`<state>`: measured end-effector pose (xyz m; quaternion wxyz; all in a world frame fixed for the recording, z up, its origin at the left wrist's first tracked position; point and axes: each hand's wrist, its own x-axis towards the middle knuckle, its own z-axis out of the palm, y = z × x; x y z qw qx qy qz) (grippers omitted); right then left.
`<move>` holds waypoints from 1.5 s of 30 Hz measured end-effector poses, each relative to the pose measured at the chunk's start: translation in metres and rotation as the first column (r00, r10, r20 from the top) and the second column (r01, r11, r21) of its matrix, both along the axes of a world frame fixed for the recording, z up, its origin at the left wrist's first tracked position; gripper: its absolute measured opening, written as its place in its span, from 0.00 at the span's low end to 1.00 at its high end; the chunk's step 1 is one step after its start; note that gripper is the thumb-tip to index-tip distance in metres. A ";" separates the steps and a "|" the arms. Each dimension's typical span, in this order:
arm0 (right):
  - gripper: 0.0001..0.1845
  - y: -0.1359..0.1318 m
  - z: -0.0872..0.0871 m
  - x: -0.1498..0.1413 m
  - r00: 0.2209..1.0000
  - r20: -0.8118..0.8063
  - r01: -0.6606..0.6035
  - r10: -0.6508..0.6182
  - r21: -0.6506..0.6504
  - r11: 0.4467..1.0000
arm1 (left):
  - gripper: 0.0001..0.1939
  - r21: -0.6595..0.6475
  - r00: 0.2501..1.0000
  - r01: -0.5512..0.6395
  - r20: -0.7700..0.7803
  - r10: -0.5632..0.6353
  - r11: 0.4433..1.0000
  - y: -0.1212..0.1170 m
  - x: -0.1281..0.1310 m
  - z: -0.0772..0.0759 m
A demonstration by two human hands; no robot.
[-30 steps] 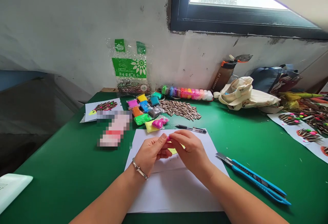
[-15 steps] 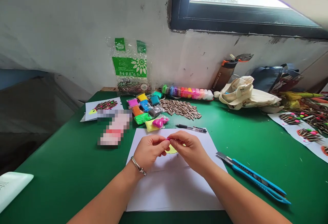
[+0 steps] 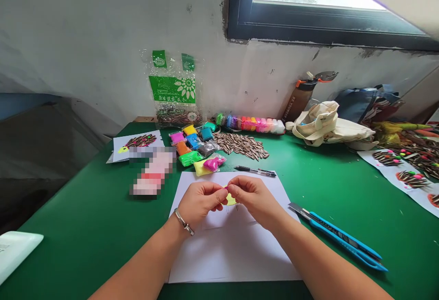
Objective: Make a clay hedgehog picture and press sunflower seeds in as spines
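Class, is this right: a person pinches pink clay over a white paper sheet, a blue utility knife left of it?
No: the blue utility knife lies right of the white paper sheet, as the head view shows. The rest holds: the left hand and right hand pinch the pink clay over the sheet.

A speck of hot-pink clay [image 3: 226,187] shows above a lemon-yellow clay shape [image 3: 230,200], both against white paper [image 3: 233,254] on a deep green table [image 3: 85,199]. Striped sunflower seeds [image 3: 240,147] lie dark brown with cream lines. Beside them, clay packets [image 3: 194,142] run pink, yellow, teal, orange, lime and grey. A utility knife [image 3: 343,240] has a bright blue handle, and a seed bag [image 3: 172,88] carries a green label with a white flower.
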<state>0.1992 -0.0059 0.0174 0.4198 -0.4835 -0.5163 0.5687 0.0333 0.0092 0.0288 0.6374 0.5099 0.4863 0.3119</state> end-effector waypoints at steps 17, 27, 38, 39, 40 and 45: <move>0.12 0.001 0.005 -0.001 1.000 -0.003 0.013 -0.013 -0.066 0.998 | 0.19 -0.022 0.999 0.038 -0.025 -0.039 0.999 0.002 -0.001 -0.002; 0.13 0.000 0.004 -0.003 0.999 -0.036 -0.007 0.003 -0.125 0.992 | 0.21 -0.019 0.999 0.014 -0.031 -0.015 1.000 0.003 -0.002 -0.003; 0.13 0.002 0.002 0.000 0.999 -0.043 0.001 -0.008 -0.142 0.990 | 0.17 0.039 0.998 -0.037 -0.049 0.039 0.999 0.004 -0.002 0.000; 0.13 0.002 0.001 0.000 0.998 -0.057 -0.002 -0.007 -0.145 0.989 | 0.17 0.043 0.998 -0.042 -0.052 0.044 0.998 0.004 -0.002 0.000; 0.14 0.002 0.001 0.000 0.998 -0.061 -0.006 -0.003 -0.144 0.990 | 0.17 0.045 0.997 -0.045 -0.054 0.048 0.998 0.004 -0.001 0.001; 0.12 0.000 0.004 -0.004 0.999 -0.048 -0.024 0.017 -0.142 0.990 | 0.17 0.038 0.997 -0.039 -0.061 0.041 0.999 0.002 0.000 0.000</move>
